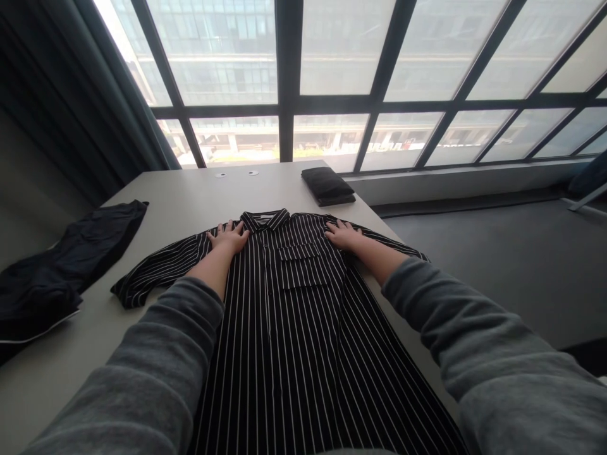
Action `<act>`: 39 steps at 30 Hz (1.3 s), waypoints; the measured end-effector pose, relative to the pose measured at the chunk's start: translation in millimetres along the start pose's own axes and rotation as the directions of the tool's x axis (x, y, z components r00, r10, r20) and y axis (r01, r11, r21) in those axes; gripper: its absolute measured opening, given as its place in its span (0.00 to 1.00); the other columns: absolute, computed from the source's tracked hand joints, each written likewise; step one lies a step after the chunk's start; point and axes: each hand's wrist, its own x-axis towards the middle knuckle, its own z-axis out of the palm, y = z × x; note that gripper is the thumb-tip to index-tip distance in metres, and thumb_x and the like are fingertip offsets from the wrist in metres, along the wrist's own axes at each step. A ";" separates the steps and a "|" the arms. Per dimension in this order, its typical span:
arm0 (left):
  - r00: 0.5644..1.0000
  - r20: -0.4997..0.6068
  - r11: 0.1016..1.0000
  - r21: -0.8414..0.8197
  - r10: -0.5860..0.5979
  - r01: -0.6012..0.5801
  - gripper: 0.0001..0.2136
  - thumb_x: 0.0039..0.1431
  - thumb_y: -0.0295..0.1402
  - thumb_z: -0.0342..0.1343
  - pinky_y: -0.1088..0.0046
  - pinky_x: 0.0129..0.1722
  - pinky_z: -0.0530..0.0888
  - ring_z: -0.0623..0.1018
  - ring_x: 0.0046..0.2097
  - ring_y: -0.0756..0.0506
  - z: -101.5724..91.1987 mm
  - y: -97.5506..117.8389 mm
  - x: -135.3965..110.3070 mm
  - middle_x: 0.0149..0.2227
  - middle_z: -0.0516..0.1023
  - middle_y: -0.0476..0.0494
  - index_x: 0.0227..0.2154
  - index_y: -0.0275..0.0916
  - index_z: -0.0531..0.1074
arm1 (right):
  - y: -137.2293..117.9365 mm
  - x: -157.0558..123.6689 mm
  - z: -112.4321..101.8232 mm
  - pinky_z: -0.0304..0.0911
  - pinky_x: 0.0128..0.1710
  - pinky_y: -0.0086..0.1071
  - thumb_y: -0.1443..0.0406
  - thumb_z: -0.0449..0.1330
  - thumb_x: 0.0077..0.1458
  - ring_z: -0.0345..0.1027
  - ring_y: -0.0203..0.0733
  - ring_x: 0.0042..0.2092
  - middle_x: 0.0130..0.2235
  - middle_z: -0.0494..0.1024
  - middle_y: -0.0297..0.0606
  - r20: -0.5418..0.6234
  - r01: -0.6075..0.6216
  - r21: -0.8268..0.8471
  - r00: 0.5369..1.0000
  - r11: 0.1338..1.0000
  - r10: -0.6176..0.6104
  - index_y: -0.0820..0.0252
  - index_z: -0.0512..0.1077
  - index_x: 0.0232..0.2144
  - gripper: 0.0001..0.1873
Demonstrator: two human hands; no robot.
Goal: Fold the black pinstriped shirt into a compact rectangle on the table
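Observation:
A black shirt with thin white stripes (289, 316) lies spread flat, front up, on the grey table (190, 196), collar away from me. My left hand (229, 238) rests flat on its left shoulder beside the collar, fingers spread. My right hand (342, 235) lies flat on the right shoulder, fingers stretched out. Both hands press on the fabric and hold nothing. One sleeve (152, 272) stretches out to the left.
A loose heap of dark clothing (61, 265) lies on the table's left side. A folded black garment (328, 186) sits at the far right corner. Large windows (332, 76) run behind the table; dark floor (497, 253) lies to the right.

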 end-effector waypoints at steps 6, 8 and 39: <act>0.999 0.027 0.999 -0.020 -0.042 0.042 0.37 0.67 0.62 0.31 0.27 0.69 0.49 0.40 0.78 0.27 -2.1 4.1 4.2 0.80 0.37 0.50 0.76 0.60 0.47 | 11.4 16.7 16.9 0.29 0.72 0.70 0.41 0.37 0.71 0.28 0.62 0.78 0.79 0.33 0.34 -0.009 -0.135 0.053 0.991 0.989 0.136 0.38 0.42 0.78 0.38; 0.997 0.045 0.997 -0.027 -0.067 0.068 0.37 0.68 0.61 0.31 0.26 0.68 0.50 0.39 0.78 0.26 -5.0 7.7 3.0 0.80 0.35 0.49 0.77 0.59 0.46 | 6.2 17.5 9.3 0.31 0.71 0.73 0.42 0.38 0.71 0.29 0.65 0.78 0.79 0.34 0.36 0.021 -0.182 0.045 0.983 0.982 0.181 0.40 0.43 0.78 0.38; 0.980 -0.142 0.990 0.002 -0.141 0.143 0.33 0.73 0.52 0.35 0.37 0.73 0.48 0.49 0.77 0.29 -9.4 -149.1 -95.2 0.79 0.46 0.38 0.76 0.49 0.52 | -155.9 105.5 19.5 0.26 0.69 0.76 0.37 0.32 0.68 0.26 0.65 0.78 0.79 0.31 0.30 -0.057 0.023 0.040 0.998 0.999 -0.020 0.36 0.40 0.78 0.41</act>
